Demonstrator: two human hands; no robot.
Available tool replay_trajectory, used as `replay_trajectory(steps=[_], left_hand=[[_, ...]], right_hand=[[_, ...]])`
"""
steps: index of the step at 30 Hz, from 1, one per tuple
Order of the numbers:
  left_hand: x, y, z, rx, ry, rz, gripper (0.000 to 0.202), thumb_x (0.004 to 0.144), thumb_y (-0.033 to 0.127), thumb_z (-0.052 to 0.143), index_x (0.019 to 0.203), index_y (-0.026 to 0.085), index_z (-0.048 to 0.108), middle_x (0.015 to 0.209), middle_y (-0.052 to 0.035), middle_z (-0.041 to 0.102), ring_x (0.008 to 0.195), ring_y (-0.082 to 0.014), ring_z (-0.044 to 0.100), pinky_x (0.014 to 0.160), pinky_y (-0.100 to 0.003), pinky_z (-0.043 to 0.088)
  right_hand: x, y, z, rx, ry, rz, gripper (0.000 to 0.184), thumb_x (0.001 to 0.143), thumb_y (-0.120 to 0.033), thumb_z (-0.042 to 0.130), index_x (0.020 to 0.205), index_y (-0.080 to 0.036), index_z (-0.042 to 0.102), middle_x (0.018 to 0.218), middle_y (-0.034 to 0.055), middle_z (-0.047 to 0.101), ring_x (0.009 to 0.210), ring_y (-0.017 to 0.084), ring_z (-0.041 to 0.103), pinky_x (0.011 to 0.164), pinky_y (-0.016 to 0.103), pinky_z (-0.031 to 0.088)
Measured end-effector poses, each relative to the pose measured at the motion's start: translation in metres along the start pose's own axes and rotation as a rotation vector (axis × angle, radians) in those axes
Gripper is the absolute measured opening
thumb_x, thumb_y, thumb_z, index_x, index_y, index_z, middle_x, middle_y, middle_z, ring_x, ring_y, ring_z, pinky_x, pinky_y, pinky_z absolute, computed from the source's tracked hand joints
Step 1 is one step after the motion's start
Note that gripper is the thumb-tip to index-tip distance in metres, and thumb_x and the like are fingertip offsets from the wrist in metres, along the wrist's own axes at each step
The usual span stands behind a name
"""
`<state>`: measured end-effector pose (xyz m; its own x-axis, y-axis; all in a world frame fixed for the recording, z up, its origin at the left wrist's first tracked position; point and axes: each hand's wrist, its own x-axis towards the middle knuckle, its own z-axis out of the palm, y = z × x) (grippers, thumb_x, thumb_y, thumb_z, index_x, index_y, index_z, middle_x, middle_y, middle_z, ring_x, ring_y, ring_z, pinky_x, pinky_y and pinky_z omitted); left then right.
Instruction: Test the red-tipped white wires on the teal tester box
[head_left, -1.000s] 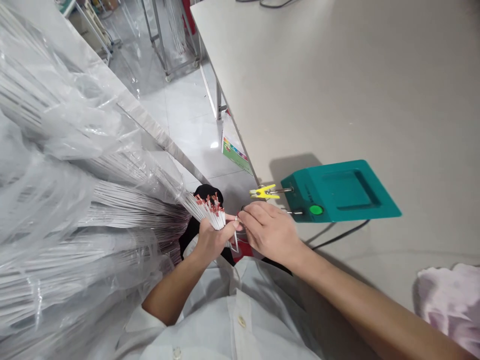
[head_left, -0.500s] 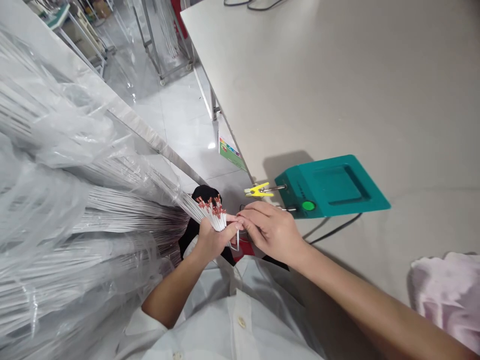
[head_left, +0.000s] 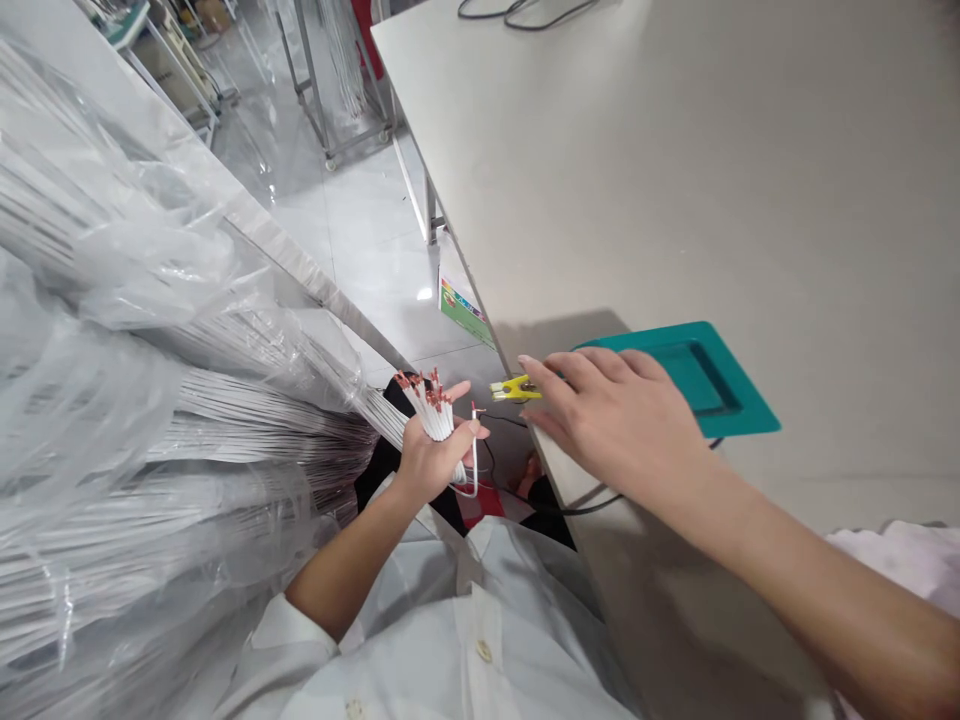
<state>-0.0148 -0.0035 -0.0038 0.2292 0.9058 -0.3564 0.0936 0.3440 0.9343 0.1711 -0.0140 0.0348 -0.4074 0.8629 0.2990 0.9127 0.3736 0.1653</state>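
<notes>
My left hand [head_left: 435,460] is closed round a bundle of thin white wires [head_left: 431,415] whose stripped copper-coloured ends point up. One white wire [head_left: 474,460] stands apart, bent upward beside my left thumb. Over the table's edge, my right hand [head_left: 611,410] has its thumb and index finger spread on either side of a yellow clip [head_left: 511,388]; whether they touch it I cannot tell. The clip belongs to a green tray-shaped device [head_left: 739,405] on the table, whose front and button my right hand hides.
Plastic-wrapped bundles of white wires [head_left: 247,400] hang along my left side. The grey table [head_left: 675,180] stretches to the right, with a dark cable [head_left: 525,15] at its far edge and pale pink cloth [head_left: 892,560] near my right arm. A wheeled metal rack [head_left: 315,90] stands beyond.
My right hand has left the wire at my left hand, moved right and spread its fingers around the yellow clip. The single wire now stands free. My left hand still holds the bundle.
</notes>
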Motion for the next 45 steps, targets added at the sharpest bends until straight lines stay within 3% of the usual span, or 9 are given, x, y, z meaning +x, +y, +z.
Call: replay_trajectory(steps=[4,10,23,40,45], left_hand=[[0.011,-0.006,0.007,-0.083,0.009,-0.025,0.046,0.072,0.026,0.059,0.116,0.013,0.057,0.066,-0.0022,0.067,0.041,-0.0067,0.047,0.046,-0.022,0.039],[0.021,-0.007,0.013,-0.159,0.036,-0.006,0.047,0.07,0.028,0.064,0.114,0.012,0.059,0.068,-0.0043,0.068,0.041,-0.0059,0.045,0.044,-0.022,0.037],[0.025,-0.005,0.018,-0.154,-0.003,-0.037,0.049,0.069,0.027,0.066,0.115,0.012,0.058,0.064,-0.0036,0.066,0.039,-0.0043,0.041,0.04,-0.021,0.033],[0.026,-0.011,0.018,-0.232,0.0,-0.07,0.049,0.068,0.027,0.066,0.113,0.01,0.06,0.065,-0.0046,0.066,0.042,-0.006,0.048,0.046,-0.022,0.037],[0.025,-0.008,0.021,-0.188,0.013,-0.075,0.046,0.068,0.025,0.066,0.111,0.01,0.061,0.065,-0.0043,0.067,0.042,-0.006,0.048,0.046,-0.022,0.038]], right_hand=[[0.013,0.012,-0.002,-0.048,-0.213,-0.035,0.014,0.082,-0.016,0.05,0.087,-0.016,0.063,0.079,0.0075,0.064,0.079,0.024,0.052,0.07,0.037,0.026],[0.023,0.019,0.003,-0.008,-0.258,-0.136,0.019,0.081,-0.009,0.047,0.068,-0.015,0.06,0.073,0.0072,0.062,0.081,0.022,0.051,0.074,0.037,0.025],[0.019,0.026,0.013,0.042,-0.176,-0.131,0.019,0.078,-0.008,0.048,0.067,-0.018,0.06,0.078,0.0083,0.066,0.081,0.022,0.057,0.088,0.047,0.025],[0.019,0.029,0.017,0.082,-0.156,-0.127,0.018,0.078,-0.014,0.048,0.064,-0.018,0.06,0.075,0.0087,0.066,0.079,0.023,0.057,0.09,0.048,0.027],[0.018,0.027,0.014,0.095,-0.173,-0.091,0.013,0.078,-0.027,0.056,0.081,-0.016,0.063,0.082,0.0101,0.066,0.084,0.025,0.056,0.092,0.052,0.023]])
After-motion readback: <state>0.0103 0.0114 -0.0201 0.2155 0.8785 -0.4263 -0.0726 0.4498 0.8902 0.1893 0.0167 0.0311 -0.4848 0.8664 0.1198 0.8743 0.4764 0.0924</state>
